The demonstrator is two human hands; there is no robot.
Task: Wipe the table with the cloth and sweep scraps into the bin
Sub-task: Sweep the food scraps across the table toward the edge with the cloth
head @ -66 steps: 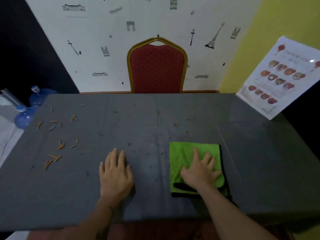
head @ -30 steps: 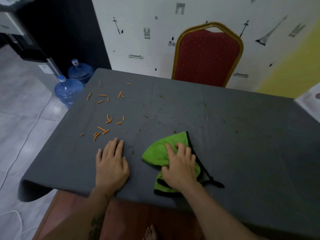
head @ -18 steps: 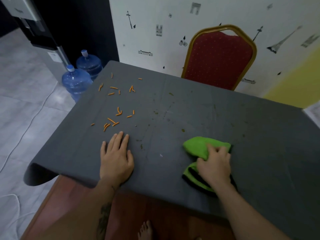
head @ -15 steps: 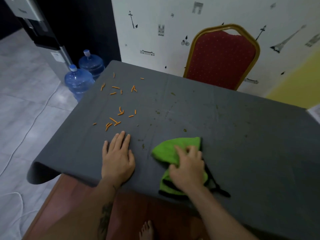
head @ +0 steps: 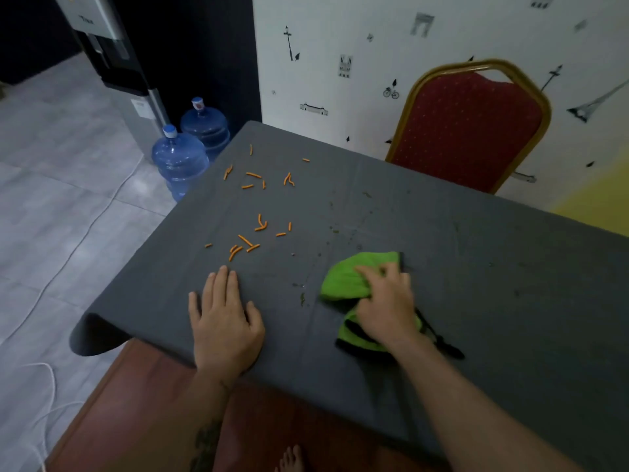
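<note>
near the front edge of the grey table point(head: 493, 253), your right hand point(head: 384, 306) presses down on the bunched green cloth point(head: 350, 281), fingers curled into its folds. your left hand point(head: 223, 321) lies flat to its left, fingers spread, holding nothing. most of the job looks undone: the orange scraps point(head: 253, 229) lie scattered far left, dark specks dot the middle, and no bin is in view.

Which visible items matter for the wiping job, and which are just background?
Part of the job: green cloth under the right hand; orange scraps; grey table; left hand flat on it.
Background: red chair; water bottles; dispenser; floor cable.
</note>
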